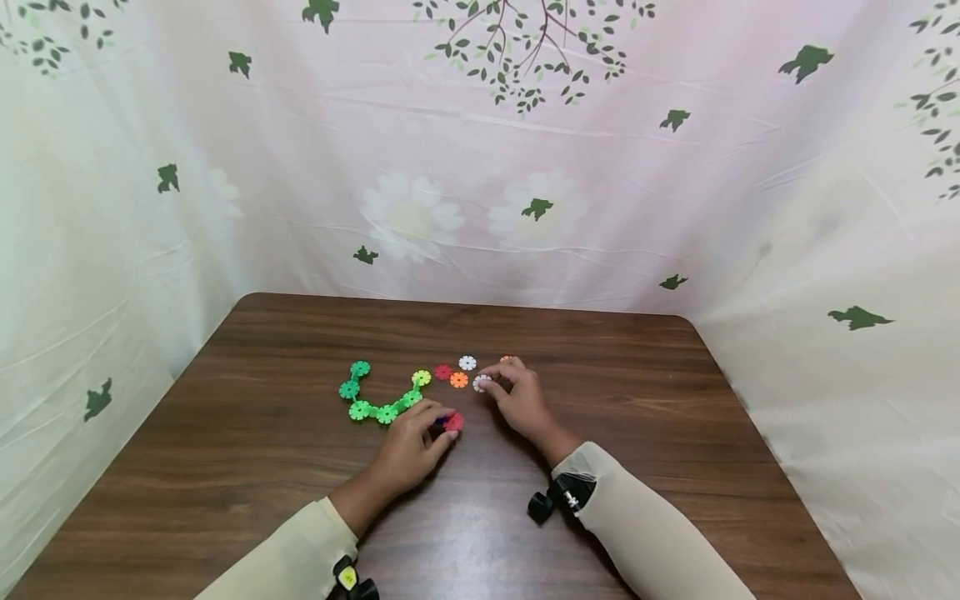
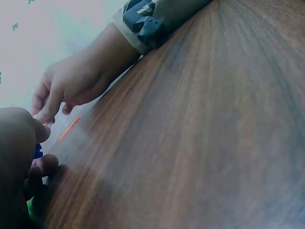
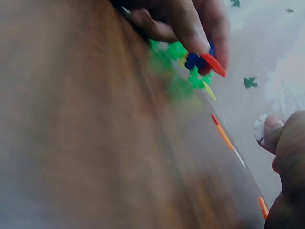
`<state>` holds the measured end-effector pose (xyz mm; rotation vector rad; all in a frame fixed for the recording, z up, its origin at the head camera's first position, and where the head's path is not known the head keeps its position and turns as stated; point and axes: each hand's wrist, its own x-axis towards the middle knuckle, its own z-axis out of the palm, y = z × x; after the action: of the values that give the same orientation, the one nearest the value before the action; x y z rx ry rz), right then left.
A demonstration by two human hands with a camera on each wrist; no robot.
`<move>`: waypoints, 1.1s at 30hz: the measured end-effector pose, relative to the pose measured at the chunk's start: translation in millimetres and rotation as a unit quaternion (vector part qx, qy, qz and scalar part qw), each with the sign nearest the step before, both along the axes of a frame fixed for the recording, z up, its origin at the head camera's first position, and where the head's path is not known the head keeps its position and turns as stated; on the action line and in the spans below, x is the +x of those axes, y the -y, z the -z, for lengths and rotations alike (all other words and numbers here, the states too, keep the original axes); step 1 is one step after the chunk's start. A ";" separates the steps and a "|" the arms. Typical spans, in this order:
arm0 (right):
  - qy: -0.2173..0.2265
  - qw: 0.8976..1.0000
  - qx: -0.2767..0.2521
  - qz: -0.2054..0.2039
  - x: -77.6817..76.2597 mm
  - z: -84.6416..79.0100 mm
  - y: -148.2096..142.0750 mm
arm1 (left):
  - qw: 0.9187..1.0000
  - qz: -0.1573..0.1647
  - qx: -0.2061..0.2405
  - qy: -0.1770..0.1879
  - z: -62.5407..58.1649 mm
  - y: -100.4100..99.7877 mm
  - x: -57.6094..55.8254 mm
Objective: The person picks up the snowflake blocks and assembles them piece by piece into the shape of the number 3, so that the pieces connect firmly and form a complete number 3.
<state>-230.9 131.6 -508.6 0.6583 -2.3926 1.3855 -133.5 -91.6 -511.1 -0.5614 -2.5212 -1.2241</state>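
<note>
My left hand pinches a red notched disc joined to a blue notched disc, whose far side is behind the fingers. To its right, my right hand holds a white notched disc between thumb and fingertips. The right wrist view shows that white disc tilted up at the thumb. Just beyond the left hand lies a curved chain of linked green discs, with a yellow-green disc at its right end.
Between the chain and my right hand lie a loose red disc, an orange disc and another white disc. A second orange disc is partly hidden behind the right hand. Printed cloth hangs around the brown wooden table.
</note>
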 end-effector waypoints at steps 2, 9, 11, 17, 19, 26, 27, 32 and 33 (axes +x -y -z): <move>0.006 1.000 -0.010 -0.020 5.9 -0.1 1.0 | 1.000 -0.001 -0.001 0.001 0.0 0.2 0.1; 0.039 0.996 -0.044 -0.072 17.8 0.5 5.7 | 1.000 -0.005 0.002 -0.007 -0.3 1.0 0.7; 0.048 0.994 -0.053 -0.081 19.3 0.3 6.6 | 1.000 -0.006 0.002 -0.013 0.2 1.2 0.5; 0.087 0.989 -0.064 -0.096 20.1 0.1 8.0 | 1.000 -0.007 -0.003 -0.020 -0.5 1.2 0.8; 0.101 0.987 -0.067 -0.101 20.6 -1.2 7.8 | 1.000 -0.007 -0.004 -0.018 -1.0 0.8 0.7; 0.129 0.983 -0.046 -0.126 23.5 -3.7 4.9 | 1.000 -0.011 -0.006 -0.015 0.8 -0.5 -0.8; 0.132 0.982 -0.044 -0.128 23.6 -3.8 4.9 | 1.000 -0.010 -0.005 -0.018 1.6 -0.4 -1.2; 0.141 0.980 -0.046 -0.131 23.2 -3.7 5.6 | 0.999 -0.003 0.000 -0.047 5.0 0.6 -2.8; 0.142 0.980 -0.046 -0.132 23.2 -3.5 5.6 | 0.998 -0.001 0.000 -0.055 5.9 0.8 -3.0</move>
<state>-207.7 126.0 -505.2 0.8275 -2.5053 1.7972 -136.5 -92.4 -517.0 -0.6084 -2.4304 -1.1590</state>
